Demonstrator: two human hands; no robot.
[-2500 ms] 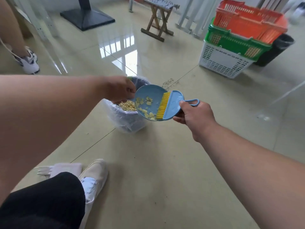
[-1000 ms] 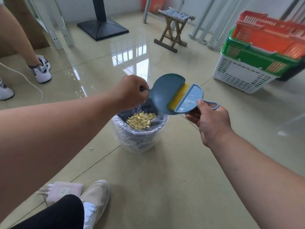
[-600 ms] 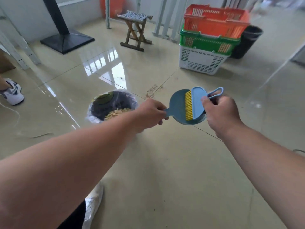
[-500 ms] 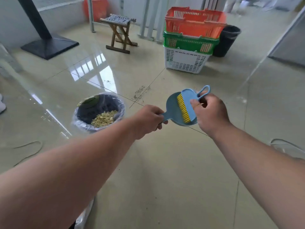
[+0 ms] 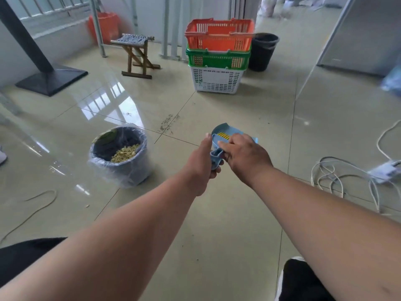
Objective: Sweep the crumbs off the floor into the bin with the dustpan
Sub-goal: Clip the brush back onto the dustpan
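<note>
A small blue dustpan [image 5: 221, 129] is held low over the floor, right of the bin, with a blue brush with yellow bristles [image 5: 224, 135] lying in it. My left hand [image 5: 200, 164] is shut on the dustpan's handle. My right hand [image 5: 245, 157] covers the brush and grips it. The blue bin [image 5: 121, 157], lined with clear plastic, stands on the floor to the left and holds a heap of yellowish crumbs [image 5: 124, 153]. One crumb [image 5: 87, 206] lies on the tiles in front of the bin.
Stacked orange, green and white baskets [image 5: 218, 59] and a black bucket [image 5: 263, 51] stand at the back. A folding stool [image 5: 135, 55] and a black stand base [image 5: 52, 80] are back left. White cables [image 5: 338, 177] and a power strip [image 5: 384, 169] lie at right. A dirt smudge [image 5: 168, 123] marks the tiles.
The dustpan was tipped over the bin and its crumbs fell in. Both hands then carried dustpan and brush rightwards away from the bin and lowered them; the view swung right.
</note>
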